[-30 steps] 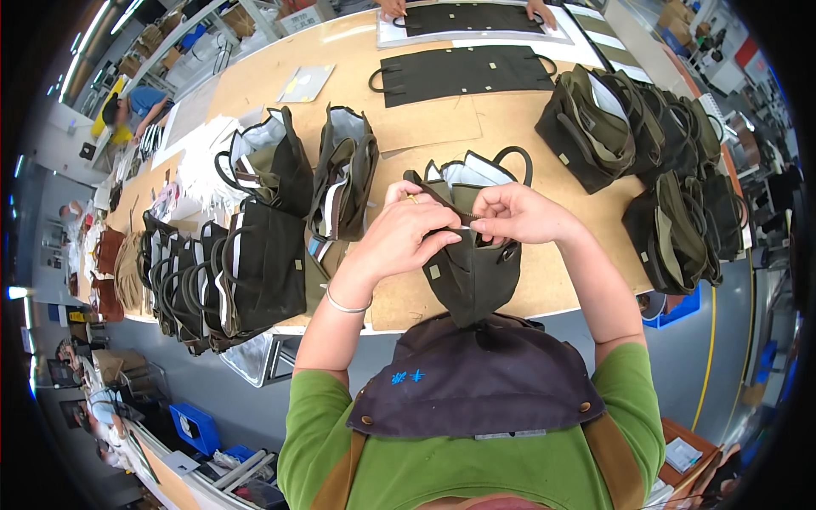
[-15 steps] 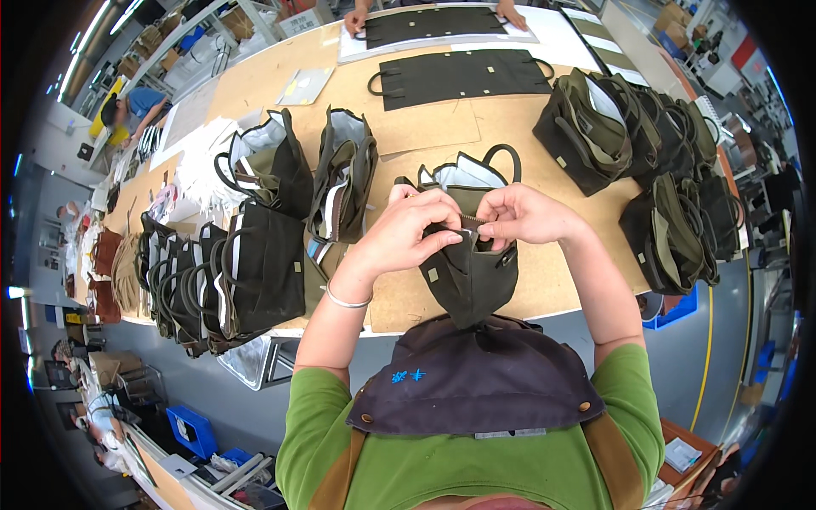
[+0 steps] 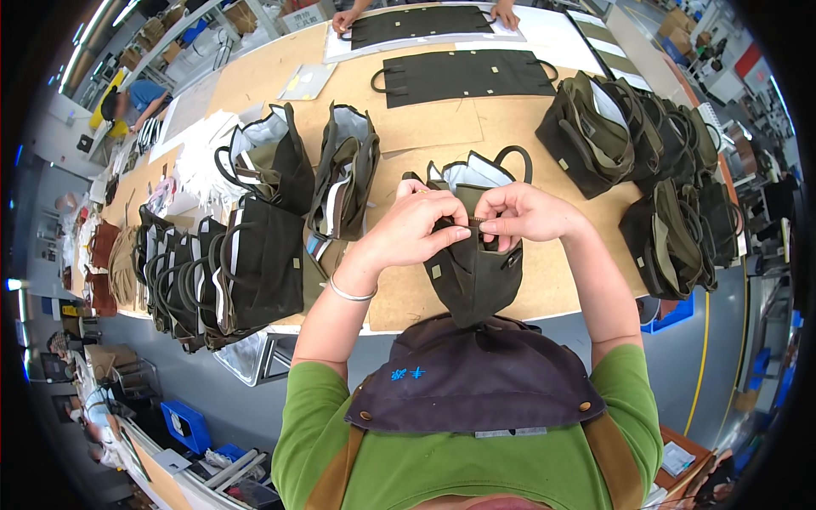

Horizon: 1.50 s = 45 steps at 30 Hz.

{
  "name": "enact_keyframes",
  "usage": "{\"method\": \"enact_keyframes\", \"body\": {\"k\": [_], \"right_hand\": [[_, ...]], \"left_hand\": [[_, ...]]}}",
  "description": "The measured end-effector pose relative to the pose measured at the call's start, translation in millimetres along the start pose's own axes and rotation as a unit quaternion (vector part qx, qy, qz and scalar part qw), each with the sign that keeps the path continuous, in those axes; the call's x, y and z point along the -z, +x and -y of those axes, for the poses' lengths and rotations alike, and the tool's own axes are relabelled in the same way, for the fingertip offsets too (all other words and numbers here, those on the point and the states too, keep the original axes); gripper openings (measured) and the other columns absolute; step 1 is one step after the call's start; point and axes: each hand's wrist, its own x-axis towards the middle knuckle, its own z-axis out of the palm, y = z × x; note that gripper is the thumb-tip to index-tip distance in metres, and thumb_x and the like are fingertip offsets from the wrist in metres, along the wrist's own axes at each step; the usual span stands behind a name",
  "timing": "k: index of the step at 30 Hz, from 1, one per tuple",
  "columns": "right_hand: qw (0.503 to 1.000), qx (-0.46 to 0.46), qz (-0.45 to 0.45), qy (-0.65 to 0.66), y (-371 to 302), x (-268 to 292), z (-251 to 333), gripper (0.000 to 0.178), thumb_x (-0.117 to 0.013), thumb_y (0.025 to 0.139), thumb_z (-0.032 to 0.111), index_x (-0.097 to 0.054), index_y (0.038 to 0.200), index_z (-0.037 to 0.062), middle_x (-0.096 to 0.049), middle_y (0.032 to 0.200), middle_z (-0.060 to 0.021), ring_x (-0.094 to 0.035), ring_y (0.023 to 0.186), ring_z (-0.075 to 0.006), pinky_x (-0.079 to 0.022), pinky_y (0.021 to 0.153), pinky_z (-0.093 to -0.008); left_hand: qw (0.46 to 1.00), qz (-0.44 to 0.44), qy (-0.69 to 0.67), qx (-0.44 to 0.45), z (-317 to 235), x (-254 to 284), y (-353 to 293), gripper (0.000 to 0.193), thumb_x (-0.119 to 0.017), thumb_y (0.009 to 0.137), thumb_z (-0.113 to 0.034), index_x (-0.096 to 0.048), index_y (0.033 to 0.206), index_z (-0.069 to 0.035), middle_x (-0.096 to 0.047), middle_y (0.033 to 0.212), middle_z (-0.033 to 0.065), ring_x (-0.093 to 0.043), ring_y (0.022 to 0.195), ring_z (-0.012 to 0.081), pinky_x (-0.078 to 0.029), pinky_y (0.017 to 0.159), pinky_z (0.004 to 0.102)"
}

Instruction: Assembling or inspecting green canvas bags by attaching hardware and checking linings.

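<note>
Pinching the top edge of a dark green cloth bag (image 3: 472,272), both hands were closed on it in the middle of the picture. The left hand (image 3: 416,228) gripped the rim with curled fingers, and a thin shiny bangle (image 3: 351,293) circled its wrist. The right hand (image 3: 523,212) squeezed the same rim just beside it, fingertips almost touching the left ones. The bag looked soft and thick, like canvas, with a pale lining and a round loop handle at its 12 o'clock side. It hung over the near edge of a long, smooth wooden table (image 3: 425,136), and its bottom end met the person's dark apron bib (image 3: 476,382), worn over a green shirt (image 3: 408,467).

At 9 o'clock from the hands, a tight row of dark bags (image 3: 212,272) stood up, with curved strap handles and light stripes. At 11 o'clock, two open bags (image 3: 306,170) stood side by side, showing white insides. At 3 o'clock, a heap of olive bags (image 3: 671,229) slumped together near the table's edge, and more (image 3: 612,127) sat at 1 o'clock. At 12 o'clock, a flat dark piece of cloth (image 3: 467,76) with small loops lay spread out. Farther at 12 o'clock, another person's hands (image 3: 344,19) pressed on a second flat dark piece (image 3: 421,24).
</note>
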Motion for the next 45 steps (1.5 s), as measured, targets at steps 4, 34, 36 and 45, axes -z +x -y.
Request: {"method": "enact_keyframes", "body": {"k": [4, 34, 36, 45], "right_hand": [[1.000, -0.010, -0.006, 0.008, -1, 0, 0, 0.009, -0.060, 0.096, 0.011, -0.059, 0.100, 0.0030, -0.066, 0.085, -0.0024, -0.067, 0.066, -0.0093, -0.054, 0.058, -0.0214], [0.999, -0.015, 0.041, -0.018, 4, 2, 1, 0.008, -0.060, 0.096, 0.010, -0.059, 0.100, 0.0024, -0.064, 0.085, -0.0005, -0.067, 0.072, -0.0088, -0.056, 0.061, -0.0212], [0.999, -0.015, 0.049, -0.012, 4, 4, -1, 0.009, -0.059, 0.097, 0.010, -0.059, 0.101, 0.0023, -0.063, 0.084, -0.0006, -0.068, 0.072, -0.0090, -0.056, 0.061, -0.0216], [0.999, -0.015, 0.040, -0.014, 2, 1, 0, 0.012, -0.054, 0.099, 0.015, -0.059, 0.096, 0.0049, -0.064, 0.081, -0.0015, -0.067, 0.071, -0.0093, -0.054, 0.060, -0.0216]], "left_hand": [[0.999, -0.029, -0.017, -0.029, 4, -4, -2, 0.012, -0.070, 0.085, -0.021, -0.062, 0.085, -0.012, -0.060, 0.076, 0.0004, -0.054, 0.077, 0.0180, -0.028, 0.090, 0.0373], [0.998, -0.065, -0.007, 0.022, 0, -13, -4, 0.016, -0.073, 0.082, -0.025, -0.065, 0.078, -0.012, -0.063, 0.073, 0.0019, -0.056, 0.073, 0.0194, -0.028, 0.085, 0.0363], [0.998, -0.062, -0.010, 0.020, -1, -12, -3, 0.016, -0.073, 0.082, -0.025, -0.065, 0.078, -0.012, -0.063, 0.074, 0.0021, -0.055, 0.073, 0.0196, -0.028, 0.085, 0.0363], [0.999, -0.042, 0.004, 0.021, -1, -10, -5, 0.015, -0.072, 0.086, -0.022, -0.062, 0.080, -0.012, -0.063, 0.077, -0.0013, -0.054, 0.072, 0.0169, -0.030, 0.087, 0.0345]]}}
